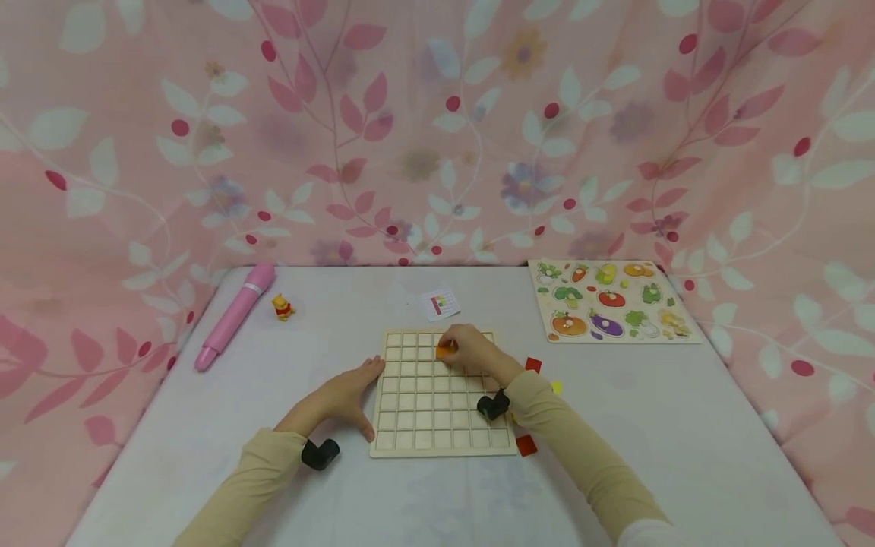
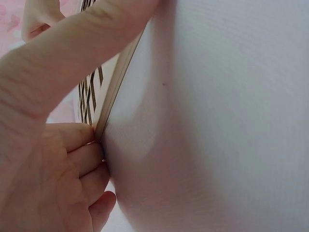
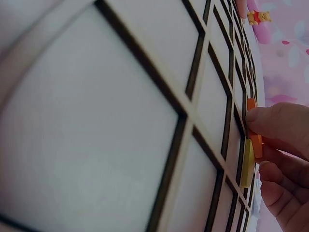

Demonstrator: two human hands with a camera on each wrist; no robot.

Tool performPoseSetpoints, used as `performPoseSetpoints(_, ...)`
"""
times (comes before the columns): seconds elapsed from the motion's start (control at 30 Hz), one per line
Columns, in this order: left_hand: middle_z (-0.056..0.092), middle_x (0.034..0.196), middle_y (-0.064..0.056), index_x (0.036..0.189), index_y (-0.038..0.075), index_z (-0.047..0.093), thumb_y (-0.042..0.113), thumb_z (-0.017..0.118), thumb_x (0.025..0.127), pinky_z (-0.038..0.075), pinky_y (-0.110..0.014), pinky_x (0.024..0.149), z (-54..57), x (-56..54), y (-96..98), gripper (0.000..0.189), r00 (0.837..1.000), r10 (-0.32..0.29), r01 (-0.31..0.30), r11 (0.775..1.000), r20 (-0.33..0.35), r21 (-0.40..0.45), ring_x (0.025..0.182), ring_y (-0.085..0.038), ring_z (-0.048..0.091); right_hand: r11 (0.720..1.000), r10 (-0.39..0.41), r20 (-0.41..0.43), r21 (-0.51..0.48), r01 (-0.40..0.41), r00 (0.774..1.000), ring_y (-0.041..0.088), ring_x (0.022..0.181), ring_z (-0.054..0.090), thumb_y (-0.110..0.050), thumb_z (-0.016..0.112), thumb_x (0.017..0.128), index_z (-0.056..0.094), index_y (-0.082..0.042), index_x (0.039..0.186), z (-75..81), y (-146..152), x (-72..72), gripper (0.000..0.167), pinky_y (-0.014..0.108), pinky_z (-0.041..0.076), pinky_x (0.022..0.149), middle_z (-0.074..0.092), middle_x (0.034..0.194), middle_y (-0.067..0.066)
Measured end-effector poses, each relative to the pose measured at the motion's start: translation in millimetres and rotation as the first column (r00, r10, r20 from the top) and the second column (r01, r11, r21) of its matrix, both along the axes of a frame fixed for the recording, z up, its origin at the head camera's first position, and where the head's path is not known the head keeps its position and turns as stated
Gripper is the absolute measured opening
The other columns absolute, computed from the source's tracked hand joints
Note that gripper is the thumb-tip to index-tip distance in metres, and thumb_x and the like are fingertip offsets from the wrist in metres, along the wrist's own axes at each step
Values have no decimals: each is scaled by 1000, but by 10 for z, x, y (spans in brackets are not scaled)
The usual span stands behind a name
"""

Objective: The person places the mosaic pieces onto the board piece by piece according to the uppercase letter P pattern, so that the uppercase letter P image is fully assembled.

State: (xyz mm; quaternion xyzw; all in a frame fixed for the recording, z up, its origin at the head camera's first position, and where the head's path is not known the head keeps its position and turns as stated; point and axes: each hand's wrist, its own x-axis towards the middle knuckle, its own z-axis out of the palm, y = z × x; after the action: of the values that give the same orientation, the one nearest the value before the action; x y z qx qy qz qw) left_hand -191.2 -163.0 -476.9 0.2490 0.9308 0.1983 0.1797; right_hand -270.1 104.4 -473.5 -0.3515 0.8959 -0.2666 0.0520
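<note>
Right hand [image 1: 473, 355]'s got an orange tile [image 1: 444, 352] pinched between thumb and fingers, up at the far rows of the wooden grid board [image 1: 424, 420]. There's a yellow tile [image 3: 247, 166] on the grid just beside it, can't tell if they're touching. Left hand [image 1: 345, 391] has thumb and fingers spread wide, touching the board's left edge. Couple of red tiles [image 1: 526, 445] on the table [image 1: 328, 501] near the right edge.

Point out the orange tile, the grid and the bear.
Orange tile [image 3: 258, 146]: right wrist view, its lower end.
Grid [image 1: 424, 420]: head view, a bare cell near its bottom edge.
Bear [image 1: 282, 307]: head view, its red middle.
</note>
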Motion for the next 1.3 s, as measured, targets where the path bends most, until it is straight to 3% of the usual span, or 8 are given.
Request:
performPoseSetpoints(0.6,15,144,-19,140,-2,18,45,85,40,21,-46,101,2,3,27,129,1000,4,-3,1000,-14,15,130,-31,16,1000,2,-45,17,-1,999,13,68,47,-9,73,73,68,-1,89,16,-41,-6,19,22,42,62,54,78,2)
performPoseSetpoints(0.77,15,144,-19,140,-3,17,47,84,40,21,-47,100,-9,6,25,130,1000,-6,6,1000,-23,2,130,-31,17,999,-17,-23,42,18,1000,12,69,47,-10,73,74,68,-2,93,21,-46,-1,21,22,42,62,55,81,2)
performPoseSetpoints(1.07,18,142,-21,139,-5,19,49,83,40,19,-46,102,-2,-5,30,130,998,-34,32,999,-51,-44,129,-31,19,997,-83,51,16,82,995,20,91,54,-14,73,74,63,-3,106,24,33,42,35,32,43,82,61,100,5)
performPoseSetpoints(1.23,20,142,-22,138,-6,21,50,84,40,17,-45,102,22,-11,49,129,997,-38,34,997,-61,-72,129,-31,21,995,-93,97,-35,96,991,18,78,52,-13,73,74,62,-2,107,52,112,62,36,29,45,70,60,104,6)
performPoseSetpoints(1.3,20,142,-22,138,-6,21,50,83,40,17,-45,102,28,-6,53,129,998,-36,32,997,-60,-75,129,-31,21,995,-81,78,-51,85,994,16,71,51,-13,72,75,62,-1,107,84,152,61,35,26,45,65,60,103,8)
